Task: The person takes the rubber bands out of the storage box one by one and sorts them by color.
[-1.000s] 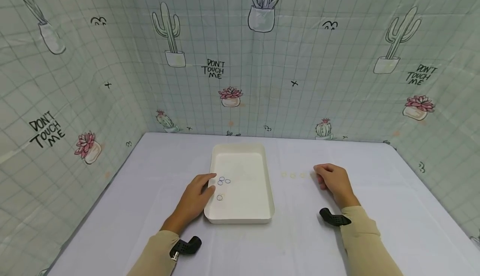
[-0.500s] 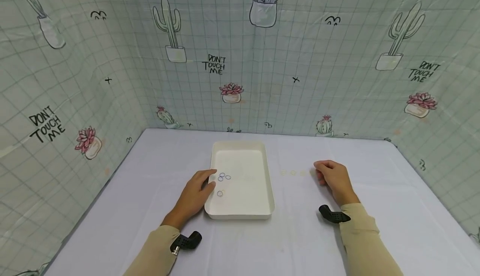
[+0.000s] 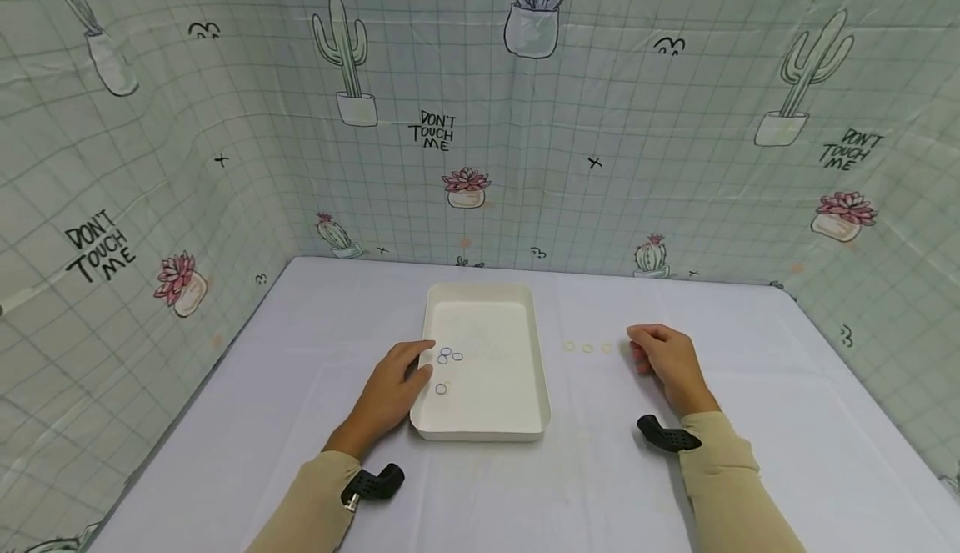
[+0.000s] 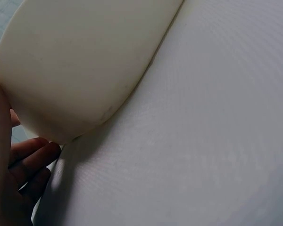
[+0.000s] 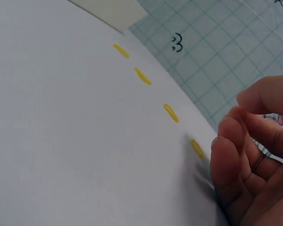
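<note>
A shallow white rectangular plastic tray (image 3: 525, 419) is seen at the centre of a pale lavender cloth-covered surface (image 3: 300, 369), with walls of cactus-printed grid fabric (image 3: 187, 161) rising behind it from 9 o'clock round to 3 o'clock. The left hand (image 3: 392, 393) is laid against the tray's left wall, at 9 o'clock of the tray, and its thumb is hooked over the rim; in the left wrist view the curled fingers (image 4: 30, 160) are tucked beside the rounded corner of the tray (image 4: 85, 61), so the grip is closed on the tray's edge. Four small blue thin rubber rings (image 3: 448, 357) are held inside the tray, three clustered near the thumb and one set apart toward 6 o'clock.

The right hand (image 3: 667, 363) is rested on the surface at 3 o'clock of the tray, well apart from it, fingers loosely curled and nothing grasped. A row of small yellow thin rubber rings (image 3: 587, 348) is laid on the cloth between tray and right hand; in the right wrist view four of these yellow rings (image 5: 144, 76) are shown, the last just beside the fingertips (image 5: 228, 141). Beige sleeves (image 3: 720, 470) and a black wrist-mounted camera (image 3: 667, 436) are visible toward 6 o'clock.
</note>
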### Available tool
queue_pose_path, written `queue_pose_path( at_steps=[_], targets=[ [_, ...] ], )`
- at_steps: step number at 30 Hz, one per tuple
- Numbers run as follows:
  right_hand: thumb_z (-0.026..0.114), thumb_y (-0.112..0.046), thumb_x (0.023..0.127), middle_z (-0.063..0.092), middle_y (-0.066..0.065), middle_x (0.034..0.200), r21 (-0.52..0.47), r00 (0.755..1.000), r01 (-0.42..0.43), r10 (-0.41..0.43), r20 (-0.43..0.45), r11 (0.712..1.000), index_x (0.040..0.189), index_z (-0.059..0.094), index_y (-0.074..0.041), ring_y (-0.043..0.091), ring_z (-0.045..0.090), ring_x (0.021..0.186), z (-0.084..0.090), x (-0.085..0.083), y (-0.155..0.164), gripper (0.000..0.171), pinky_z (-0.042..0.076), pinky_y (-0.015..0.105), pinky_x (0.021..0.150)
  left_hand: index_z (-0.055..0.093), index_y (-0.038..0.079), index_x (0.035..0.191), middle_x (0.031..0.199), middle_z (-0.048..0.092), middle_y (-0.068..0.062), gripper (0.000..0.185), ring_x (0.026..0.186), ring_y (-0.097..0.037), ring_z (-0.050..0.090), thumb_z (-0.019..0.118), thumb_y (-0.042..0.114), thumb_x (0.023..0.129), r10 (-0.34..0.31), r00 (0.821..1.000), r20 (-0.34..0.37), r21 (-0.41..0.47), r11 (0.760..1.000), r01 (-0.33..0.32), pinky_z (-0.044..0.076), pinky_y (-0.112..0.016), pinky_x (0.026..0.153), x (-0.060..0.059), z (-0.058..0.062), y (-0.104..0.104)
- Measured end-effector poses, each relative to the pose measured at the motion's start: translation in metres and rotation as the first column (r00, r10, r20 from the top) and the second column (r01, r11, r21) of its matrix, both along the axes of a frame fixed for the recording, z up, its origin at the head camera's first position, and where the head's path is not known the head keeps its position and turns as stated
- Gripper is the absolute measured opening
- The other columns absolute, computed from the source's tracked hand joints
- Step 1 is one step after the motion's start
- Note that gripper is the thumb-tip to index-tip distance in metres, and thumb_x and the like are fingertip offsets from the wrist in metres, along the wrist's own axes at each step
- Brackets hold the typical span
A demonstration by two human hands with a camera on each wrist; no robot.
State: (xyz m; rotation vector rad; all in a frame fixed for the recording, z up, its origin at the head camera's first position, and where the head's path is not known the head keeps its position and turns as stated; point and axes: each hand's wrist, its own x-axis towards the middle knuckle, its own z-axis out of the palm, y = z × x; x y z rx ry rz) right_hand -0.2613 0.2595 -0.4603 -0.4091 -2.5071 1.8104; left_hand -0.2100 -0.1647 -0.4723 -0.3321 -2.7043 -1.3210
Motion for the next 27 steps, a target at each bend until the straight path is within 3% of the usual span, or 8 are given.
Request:
queue_pose_path(
  at_steps=[5,12,21,27],
  targets=[
    [0.065,-0.029,0.098,0.063,0.002,0.093,-0.019,1.0,-0.024,0.024,-0.016,1.0,0.124,0.064,0.001,0.012,0.056,0.075,0.005,0.001,-0.015,0.039,0.052,0.024,0.062,0.057,0.014,0.142,0.143,0.053,-0.008,0.042,0.139,-0.027,0.043,0.057,0.023,0.101,0.0,1.0,0.011,-0.003,1.0,0.0,0.032,-0.05,0.115,0.001,-0.002,0.001],
    [0.067,-0.029,0.098,0.065,0.007,0.096,-0.002,0.987,-0.142,0.141,-0.076,0.99,0.122,0.065,0.003,0.014,0.059,0.075,0.01,0.003,-0.037,0.04,0.052,0.025,0.063,0.058,0.014,0.141,0.141,0.054,-0.009,0.041,0.137,-0.028,0.045,0.057,0.022,0.101,0.001,1.0,-0.02,-0.014,1.0,-0.002,0.034,-0.05,0.113,-0.001,-0.002,0.001],
    [0.069,-0.028,0.097,0.065,0.01,0.098,-0.11,0.979,-0.196,0.188,-0.073,0.975,0.123,0.063,0.005,0.016,0.061,0.079,0.019,0.01,-0.056,0.042,0.053,0.028,0.069,0.059,0.015,0.141,0.141,0.054,-0.007,0.041,0.137,-0.028,0.045,0.057,0.023,0.1,0.012,1.0,-0.009,-0.006,1.0,-0.012,0.034,-0.051,0.113,0.002,-0.004,0.0],
    [0.069,-0.023,0.096,0.064,0.014,0.097,-0.155,0.957,-0.282,0.267,-0.108,0.947,0.121,0.062,0.008,0.019,0.061,0.08,0.028,0.016,-0.077,0.04,0.054,0.029,0.069,0.059,0.015,0.141,0.139,0.055,-0.007,0.041,0.136,-0.027,0.046,0.058,0.023,0.101,0.003,1.0,-0.026,0.0,1.0,-0.003,0.035,-0.05,0.113,0.0,-0.003,0.0]
  ],
)
